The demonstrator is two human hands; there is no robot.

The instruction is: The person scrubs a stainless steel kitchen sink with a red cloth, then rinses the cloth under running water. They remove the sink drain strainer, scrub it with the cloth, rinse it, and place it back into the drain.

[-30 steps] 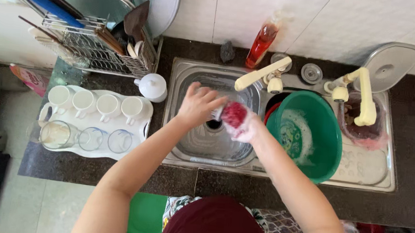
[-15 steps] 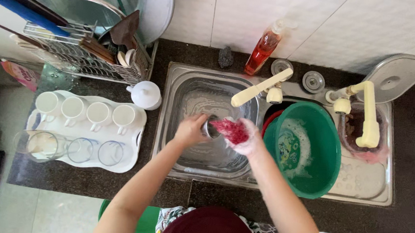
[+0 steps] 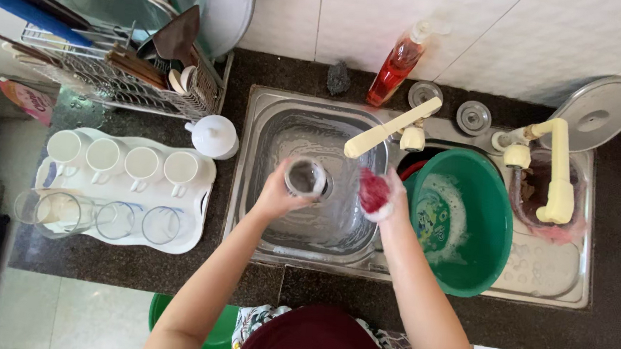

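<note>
Here, your left hand (image 3: 275,194) gripped a round steel cup (image 3: 304,177) over the steel sink (image 3: 285,123); your right hand (image 3: 388,201) clutched a red scrubber (image 3: 374,194). Soapy fingers could have dropped the cup.

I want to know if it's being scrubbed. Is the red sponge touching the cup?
Apart. The head view shows bare sink between the red sponge in the right hand and the cup in the left hand.

The steel cup (image 3: 304,177) is tipped on its side, mouth facing up at the camera, over the sink's left basin. The red scrubber (image 3: 375,193) sits bunched up just beside it, near the basin's right edge.
</note>
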